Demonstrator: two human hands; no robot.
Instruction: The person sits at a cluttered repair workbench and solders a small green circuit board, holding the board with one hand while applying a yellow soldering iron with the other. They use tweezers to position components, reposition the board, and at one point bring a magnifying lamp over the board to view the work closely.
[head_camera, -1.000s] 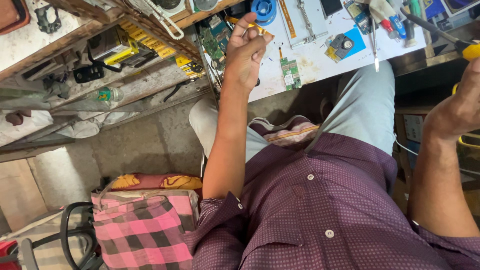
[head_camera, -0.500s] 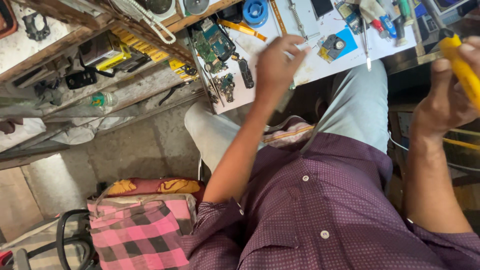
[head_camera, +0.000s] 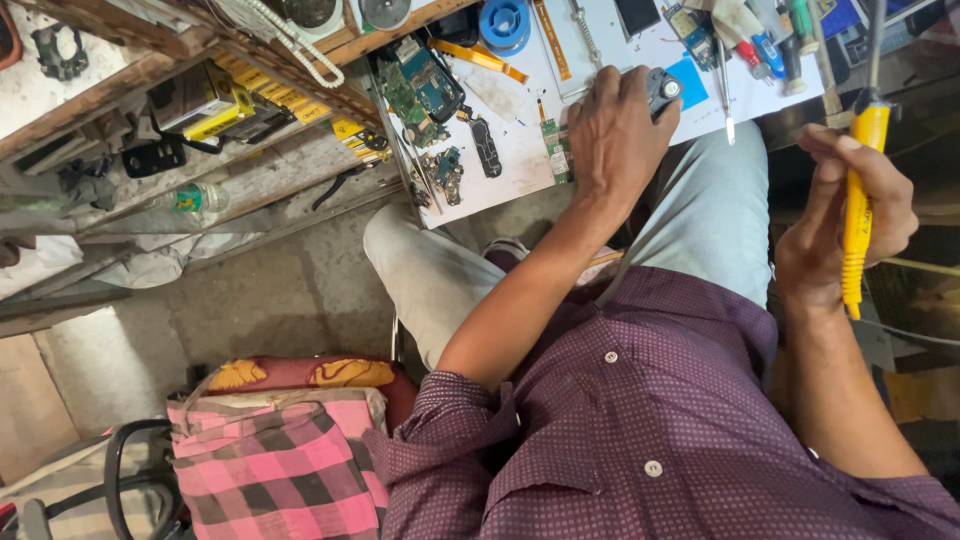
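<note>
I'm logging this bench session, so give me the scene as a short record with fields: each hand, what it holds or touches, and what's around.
left hand: palm down on the white worktop, over a small dark part; grip hidden
right hand: wrapped around a yellow-handled tool, held upright off the bench
near left hand: green circuit boards, blue solder spool, tweezers
below: pink checked cloth on a seat

The yellow tool handle (head_camera: 856, 210) looks like smooth, shiny plastic. The shirt (head_camera: 650, 420) is soft dotted cloth. The shelf (head_camera: 130, 75) is rough wood.
</note>
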